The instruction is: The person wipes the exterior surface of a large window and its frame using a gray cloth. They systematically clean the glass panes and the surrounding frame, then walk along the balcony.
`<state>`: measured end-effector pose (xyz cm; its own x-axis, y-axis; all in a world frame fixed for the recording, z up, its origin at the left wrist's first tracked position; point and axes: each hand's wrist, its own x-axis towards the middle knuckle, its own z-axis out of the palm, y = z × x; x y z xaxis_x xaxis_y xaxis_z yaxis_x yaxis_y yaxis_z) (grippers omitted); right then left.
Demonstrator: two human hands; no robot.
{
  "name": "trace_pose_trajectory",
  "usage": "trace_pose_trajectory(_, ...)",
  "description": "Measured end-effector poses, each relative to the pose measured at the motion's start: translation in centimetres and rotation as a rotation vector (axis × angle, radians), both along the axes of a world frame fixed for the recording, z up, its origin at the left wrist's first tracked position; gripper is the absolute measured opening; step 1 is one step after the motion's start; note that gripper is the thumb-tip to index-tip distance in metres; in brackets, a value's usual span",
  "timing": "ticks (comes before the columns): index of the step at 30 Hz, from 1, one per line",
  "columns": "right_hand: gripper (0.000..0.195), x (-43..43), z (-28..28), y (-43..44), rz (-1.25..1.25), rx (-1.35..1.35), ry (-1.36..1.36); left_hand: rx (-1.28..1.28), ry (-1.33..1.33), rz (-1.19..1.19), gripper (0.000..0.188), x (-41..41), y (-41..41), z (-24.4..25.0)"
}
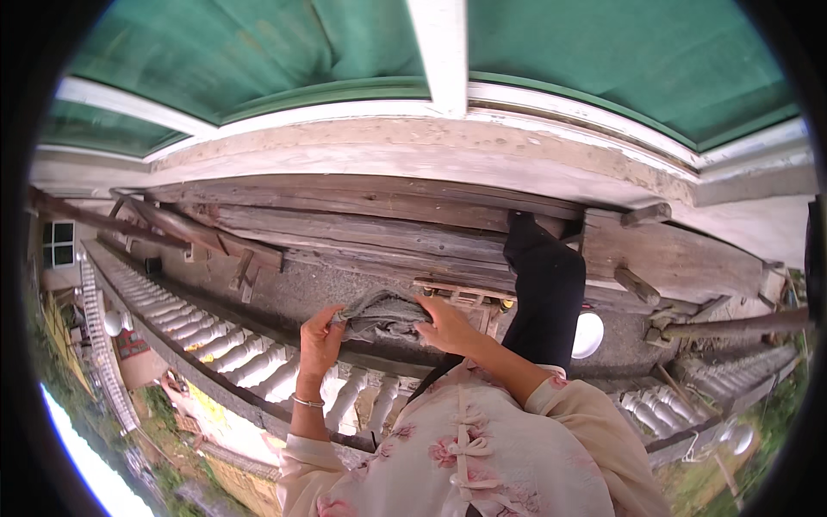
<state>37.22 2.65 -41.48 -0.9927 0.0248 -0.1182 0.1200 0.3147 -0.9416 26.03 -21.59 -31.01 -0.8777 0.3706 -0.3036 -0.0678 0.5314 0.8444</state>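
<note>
A crumpled grey cloth (pixel 386 315) is stretched between my two hands at chest height. My left hand (pixel 321 337) grips its left end, thumb on the near side. At the opposite end my right hand (pixel 446 326) pinches the fabric between thumb and fingers. The middle of the cloth sags in folds, and some fingers are hidden behind it. Beyond the cloth, long weathered wooden planks (pixel 362 232) lie along the wall. A small wooden stool or frame (pixel 466 298) is partly visible below and behind my right hand.
My black-trousered leg (pixel 546 284) reaches toward the planks. A white round basin or lid (pixel 588 335) is beside it. Wooden posts (pixel 636 286) jut out at right. A balustrade (pixel 252 352) runs behind me; windows with green curtains (pixel 614 64) stand above the sill (pixel 387 139).
</note>
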Motion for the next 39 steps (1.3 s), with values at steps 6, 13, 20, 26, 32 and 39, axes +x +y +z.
trace_pose_trajectory(6, 0.038, 2.9, -1.7, 1.7, 0.080, -0.023, -0.273, 0.059, 0.190, 0.363, 0.014, 3.9, -6.6, -2.7)
trace_pose_trajectory(13, 0.031, 1.5, -1.2, 1.5, 0.189, 0.044, -0.120, 0.223, 0.399, 0.842, 0.015, 2.9, -11.5, -2.4)
trace_pose_trajectory(20, 0.056, -0.4, 2.3, -2.4, 0.326, -0.024, -0.087, 0.074, 0.210, 0.660, 0.015, 7.7, -11.4, 2.1)
trace_pose_trajectory(26, 0.078, -1.3, 9.2, -8.2, 0.525, 0.328, 0.311, 0.580, -0.057, 0.396, 0.017, 12.9, -7.0, 6.0)
trace_pose_trajectory(32, 0.047, -2.0, 5.7, -7.0, 0.442, 0.132, 0.037, 0.707, 0.072, 0.559, 0.017, 14.6, -6.0, 6.5)
trace_pose_trajectory(39, 0.050, -0.8, 9.3, -6.0, 0.364, -0.178, -0.125, 0.173, 0.026, 0.584, 0.080, 15.7, -5.5, -0.4)
